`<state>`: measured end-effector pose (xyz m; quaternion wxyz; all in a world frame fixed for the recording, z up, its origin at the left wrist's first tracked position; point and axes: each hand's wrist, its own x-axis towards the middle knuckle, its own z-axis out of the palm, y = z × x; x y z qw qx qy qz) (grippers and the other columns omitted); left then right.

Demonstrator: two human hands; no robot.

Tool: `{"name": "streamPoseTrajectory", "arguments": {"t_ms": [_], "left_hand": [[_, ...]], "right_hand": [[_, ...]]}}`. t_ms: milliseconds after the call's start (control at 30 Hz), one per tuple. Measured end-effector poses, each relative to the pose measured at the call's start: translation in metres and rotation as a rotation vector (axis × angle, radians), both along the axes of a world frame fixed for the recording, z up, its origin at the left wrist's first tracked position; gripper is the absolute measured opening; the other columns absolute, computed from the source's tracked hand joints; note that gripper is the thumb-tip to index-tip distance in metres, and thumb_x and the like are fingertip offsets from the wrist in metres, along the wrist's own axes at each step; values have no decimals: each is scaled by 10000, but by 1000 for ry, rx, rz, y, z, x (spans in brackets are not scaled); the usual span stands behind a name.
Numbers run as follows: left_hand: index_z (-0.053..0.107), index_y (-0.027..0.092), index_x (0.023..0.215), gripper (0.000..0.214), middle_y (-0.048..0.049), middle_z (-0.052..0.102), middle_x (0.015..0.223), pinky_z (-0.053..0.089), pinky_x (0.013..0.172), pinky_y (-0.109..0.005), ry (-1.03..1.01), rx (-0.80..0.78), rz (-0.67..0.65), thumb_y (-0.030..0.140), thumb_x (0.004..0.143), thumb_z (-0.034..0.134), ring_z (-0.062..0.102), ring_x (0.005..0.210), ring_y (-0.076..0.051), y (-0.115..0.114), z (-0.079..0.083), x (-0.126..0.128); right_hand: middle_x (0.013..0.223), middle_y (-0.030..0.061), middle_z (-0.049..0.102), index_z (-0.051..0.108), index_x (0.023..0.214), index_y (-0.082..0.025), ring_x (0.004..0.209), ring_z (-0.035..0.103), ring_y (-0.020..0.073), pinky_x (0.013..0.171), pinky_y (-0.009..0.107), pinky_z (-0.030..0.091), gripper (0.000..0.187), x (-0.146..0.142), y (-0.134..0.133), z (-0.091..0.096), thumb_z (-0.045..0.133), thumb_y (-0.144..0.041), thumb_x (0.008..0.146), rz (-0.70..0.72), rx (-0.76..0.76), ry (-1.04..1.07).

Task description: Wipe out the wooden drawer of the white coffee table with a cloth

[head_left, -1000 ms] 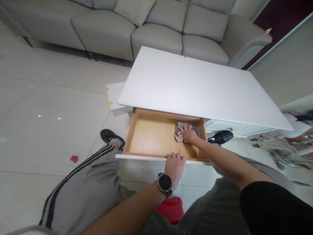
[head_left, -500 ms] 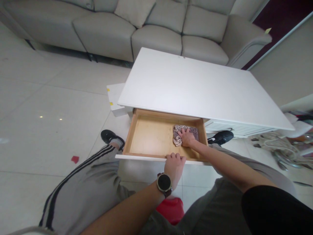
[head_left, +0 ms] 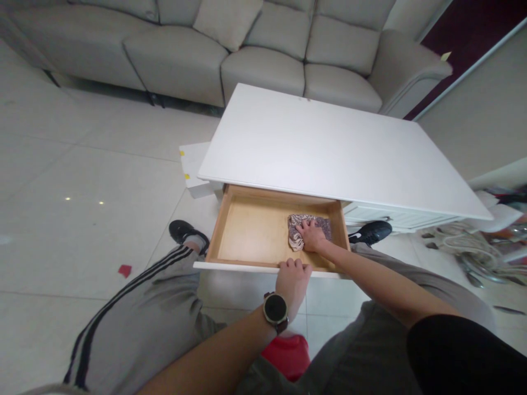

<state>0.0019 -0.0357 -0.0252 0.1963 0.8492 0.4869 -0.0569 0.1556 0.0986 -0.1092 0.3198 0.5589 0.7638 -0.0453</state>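
A wooden drawer with a white front is pulled out of the white coffee table. My left hand, with a watch on the wrist, is closed over the drawer's front edge, fingers hooked over the top. Inside the drawer, toward its right end, lies a crumpled cloth with a brown and white pattern. My right hand presses down on this cloth and grips it against the drawer bottom, with the fingers somewhat apart. The palm hides part of the cloth.
A grey sofa stands behind the table. At the table's left is a white box with yellow marks. A red scrap lies on the floor, and a red object is between my legs. Cluttered items lie at the right.
My right hand and the cloth have shifted slightly left and toward me in the drawer. My left hand stays on the drawer's front edge.
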Motion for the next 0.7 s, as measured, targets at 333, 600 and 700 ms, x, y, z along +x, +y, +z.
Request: {"name": "streamPoseTrajectory", "arguments": {"t_ms": [333, 600, 700], "left_hand": [[624, 154, 1212, 324, -143, 663, 1059, 488, 780, -426, -16, 3, 2, 146, 1009, 371, 632, 990, -289, 0, 1, 0], [626, 163, 1197, 302, -135, 664, 1058, 494, 776, -422, -4, 35, -1, 149, 1008, 391, 640, 982, -280, -1, -2, 2], [640, 172, 1158, 268, -129, 665, 1038, 493, 754, -407, -13, 70, 8, 153, 998, 426, 641, 967, -274, -2, -8, 2]], "right_hand": [[1533, 215, 363, 420, 1504, -272, 1370, 367, 464, 851, 518, 566, 730, -10, -9, 8, 660, -278, 815, 34, 2, -21], [1519, 223, 394, 449, 1472, -260, 1352, 399, 475, 817, 514, 577, 708, -11, -15, 1, 669, -250, 800, 81, 20, -14], [1528, 227, 405, 464, 1467, -261, 1369, 407, 467, 839, 532, 572, 681, -11, -14, -1, 638, -202, 812, 75, 19, 25]]}}
